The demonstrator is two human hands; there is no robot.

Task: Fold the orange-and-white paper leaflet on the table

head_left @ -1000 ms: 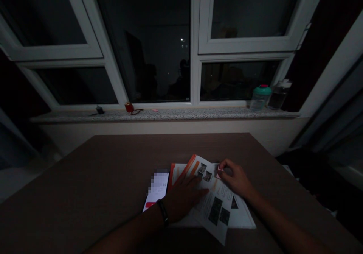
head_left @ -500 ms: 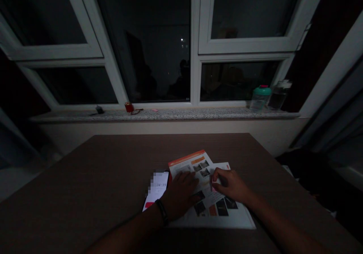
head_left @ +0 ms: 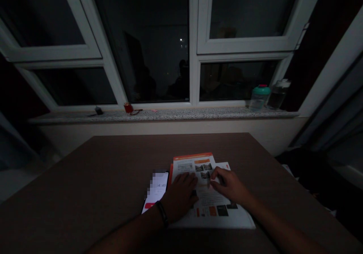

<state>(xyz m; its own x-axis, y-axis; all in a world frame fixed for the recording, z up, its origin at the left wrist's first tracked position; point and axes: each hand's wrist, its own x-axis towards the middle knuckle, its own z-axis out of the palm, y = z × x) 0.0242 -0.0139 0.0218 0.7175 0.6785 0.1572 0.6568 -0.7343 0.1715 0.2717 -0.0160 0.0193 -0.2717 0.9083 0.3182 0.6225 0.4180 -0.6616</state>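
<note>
My left hand [head_left: 183,197] lies flat with its fingers stretched out on a printed sheet [head_left: 208,197] with an orange top band and small photos. A dark band circles that wrist. Over the right part of the sheet, my right hand [head_left: 227,184] is closed in a pinch. Something small and pale shows at its fingertips, but I cannot make out what it is. More printed papers [head_left: 241,222] lie under the top sheet, their edges sticking out at the right and bottom. Beside my left hand lies a phone [head_left: 159,186] with a lit screen.
All this rests on a brown wooden table [head_left: 113,170]. Behind it runs a speckled windowsill [head_left: 176,114] with a small red jar [head_left: 128,108], a dark small object [head_left: 98,110], a shaker bottle with a teal lid [head_left: 260,97] and a clear bottle [head_left: 278,95].
The top sheet has turned clockwise and now lies straighter, covering more of the papers below. Less pink shows at my right fingertips. Both hands stay nearly in place.
</note>
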